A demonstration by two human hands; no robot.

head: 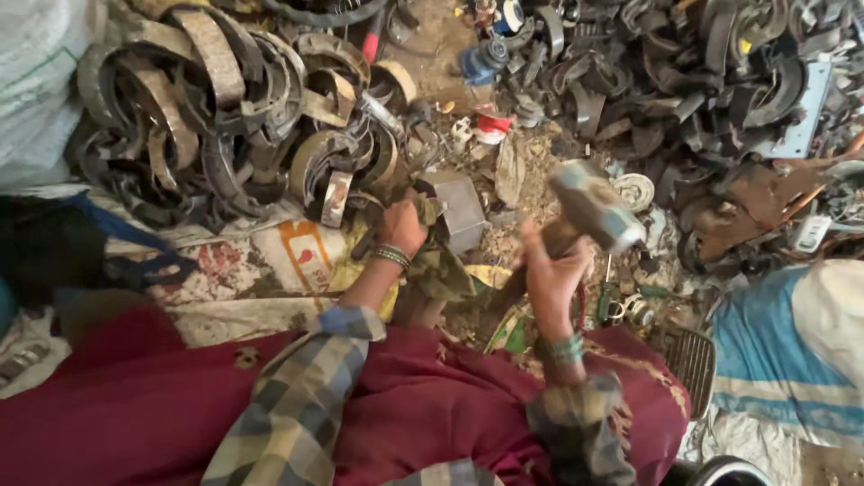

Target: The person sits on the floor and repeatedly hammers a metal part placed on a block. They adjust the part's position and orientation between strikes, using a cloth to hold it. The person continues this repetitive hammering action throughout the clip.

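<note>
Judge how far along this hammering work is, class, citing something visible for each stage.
Possibly done: dark curved metal pieces lie heaped at upper right, though whether they were worked is unclear. In hand: the right hand raises a hammer while the left hand rests by a grey metal block. Probably left: a large pile of rusty curved shoes at upper left.

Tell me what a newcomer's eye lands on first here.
First, the hammer raised in the right hand at centre, its head blurred. Next, the left hand pressing down beside a grey metal block. Heaps of curved brake shoes fill the top of the view.
</note>
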